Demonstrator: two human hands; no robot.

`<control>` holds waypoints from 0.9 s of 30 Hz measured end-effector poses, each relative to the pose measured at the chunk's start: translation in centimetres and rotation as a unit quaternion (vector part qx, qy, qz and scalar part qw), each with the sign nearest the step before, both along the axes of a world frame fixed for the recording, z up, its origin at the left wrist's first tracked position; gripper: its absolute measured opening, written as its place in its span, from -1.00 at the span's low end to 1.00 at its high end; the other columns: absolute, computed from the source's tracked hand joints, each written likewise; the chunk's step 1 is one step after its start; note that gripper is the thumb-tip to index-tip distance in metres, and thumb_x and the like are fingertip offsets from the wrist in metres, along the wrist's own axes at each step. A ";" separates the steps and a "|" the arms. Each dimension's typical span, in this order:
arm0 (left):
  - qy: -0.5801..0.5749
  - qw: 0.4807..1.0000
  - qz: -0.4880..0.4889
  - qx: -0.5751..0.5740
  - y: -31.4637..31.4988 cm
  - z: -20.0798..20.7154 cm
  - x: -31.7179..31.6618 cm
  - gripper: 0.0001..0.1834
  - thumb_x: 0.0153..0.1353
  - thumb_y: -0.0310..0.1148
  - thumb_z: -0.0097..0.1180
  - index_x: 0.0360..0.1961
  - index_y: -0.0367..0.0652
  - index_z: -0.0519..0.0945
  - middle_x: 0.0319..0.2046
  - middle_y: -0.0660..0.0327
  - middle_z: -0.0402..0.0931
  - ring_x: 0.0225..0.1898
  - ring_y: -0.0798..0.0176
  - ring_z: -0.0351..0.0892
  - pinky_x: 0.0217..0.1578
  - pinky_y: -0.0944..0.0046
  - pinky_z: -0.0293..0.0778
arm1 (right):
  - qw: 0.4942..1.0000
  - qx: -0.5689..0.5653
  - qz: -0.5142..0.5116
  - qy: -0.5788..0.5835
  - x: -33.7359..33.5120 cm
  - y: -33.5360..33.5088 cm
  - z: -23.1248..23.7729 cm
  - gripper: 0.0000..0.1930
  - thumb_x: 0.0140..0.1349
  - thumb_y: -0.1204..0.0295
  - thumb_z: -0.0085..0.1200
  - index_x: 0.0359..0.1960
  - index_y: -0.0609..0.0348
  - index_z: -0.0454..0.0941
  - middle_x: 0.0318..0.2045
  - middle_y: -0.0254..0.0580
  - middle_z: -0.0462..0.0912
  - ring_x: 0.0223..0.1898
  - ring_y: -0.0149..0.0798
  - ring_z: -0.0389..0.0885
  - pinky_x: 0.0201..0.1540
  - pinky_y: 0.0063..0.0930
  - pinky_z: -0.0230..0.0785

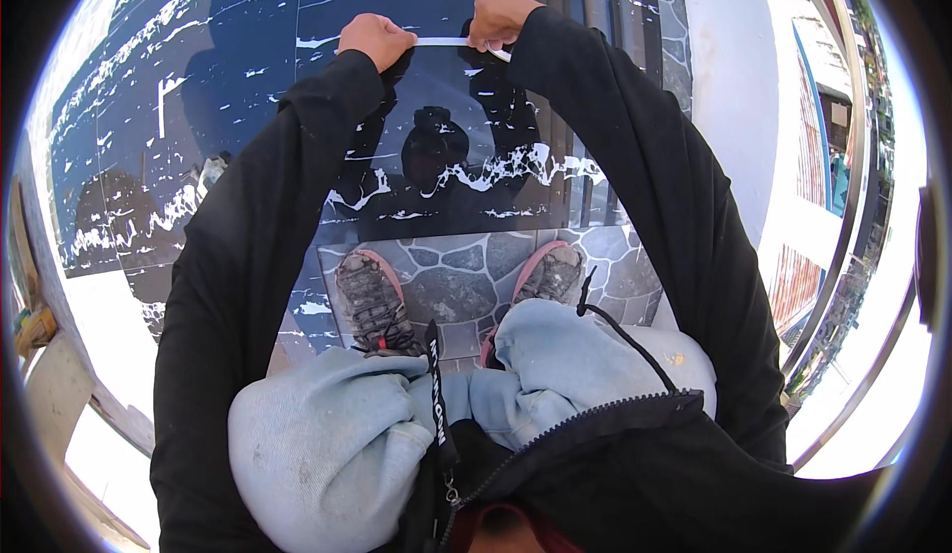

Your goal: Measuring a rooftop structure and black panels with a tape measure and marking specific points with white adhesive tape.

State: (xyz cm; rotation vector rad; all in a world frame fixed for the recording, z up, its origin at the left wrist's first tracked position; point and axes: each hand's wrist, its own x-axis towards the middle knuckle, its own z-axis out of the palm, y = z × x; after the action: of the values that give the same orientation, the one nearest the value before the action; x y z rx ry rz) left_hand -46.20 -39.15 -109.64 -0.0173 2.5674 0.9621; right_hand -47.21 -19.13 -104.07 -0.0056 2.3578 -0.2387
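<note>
My left hand (375, 39) and my right hand (501, 17) reach forward in black sleeves, both closed on the ends of a thin white strip (442, 42) stretched between them. The strip lies against a glossy dark blue tile (248, 87) with white veining that stands in front of me. The tile reflects my arms and head. I am crouched, with pale jeans at the bottom of the view and worn grey shoes (372, 300) on the floor.
Grey stone-pattern paving (456, 280) lies under my feet. A white wall (729, 87) stands at the right, with a metal railing (853, 245) beyond it and buildings far below. A white ledge (94, 325) runs at the left.
</note>
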 end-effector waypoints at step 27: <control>0.036 0.998 -0.012 -0.045 0.2 -0.2 -0.1 -0.67 -0.02 -0.12 0.33 -0.48 -0.21 0.69 -0.55 0.13 0.63 -0.46 0.21 0.64 -0.32 0.28 0.52 | 1.000 0.004 -0.009 0.010 -0.7 -0.1 -1.1 -0.84 -0.12 0.40 0.22 -0.46 0.16 0.69 -0.53 -0.26 0.65 -0.50 -0.23 0.59 -0.42 -0.38 0.38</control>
State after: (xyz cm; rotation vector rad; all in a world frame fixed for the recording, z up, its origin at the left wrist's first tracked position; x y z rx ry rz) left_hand -46.32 -38.93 -109.87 0.0230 2.6689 0.8528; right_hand -47.87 -19.27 -105.15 0.0160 2.3803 -0.2394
